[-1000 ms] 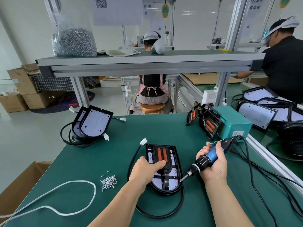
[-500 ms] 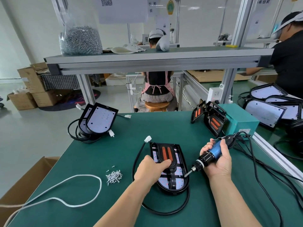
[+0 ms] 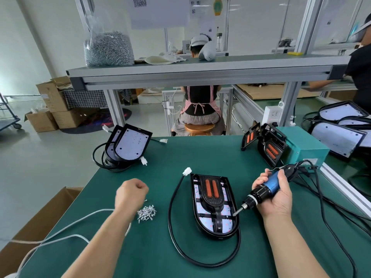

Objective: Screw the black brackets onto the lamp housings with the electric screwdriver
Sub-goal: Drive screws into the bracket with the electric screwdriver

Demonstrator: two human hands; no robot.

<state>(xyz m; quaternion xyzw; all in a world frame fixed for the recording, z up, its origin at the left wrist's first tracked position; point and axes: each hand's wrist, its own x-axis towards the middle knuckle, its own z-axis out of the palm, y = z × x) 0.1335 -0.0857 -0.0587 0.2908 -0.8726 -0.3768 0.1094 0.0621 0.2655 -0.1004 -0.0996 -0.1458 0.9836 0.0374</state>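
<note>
The right hand [image 3: 275,197] grips the electric screwdriver [image 3: 263,190], bit touching the lamp housing [image 3: 215,207]. The left hand [image 3: 131,192], fingers curled, is near the screws [image 3: 146,212]; contents indeterminate.

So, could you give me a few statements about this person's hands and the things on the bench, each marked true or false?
1. The right hand grips the electric screwdriver. True.
2. The left hand presses down on the lamp housing. False: it is away from the housing, fingers curled, by the pile of loose screws.
3. The screwdriver's tip sits at the right edge of the housing. True.
4. The bag of screws lies beside the housing. False: it stands up on the raised shelf.
</note>
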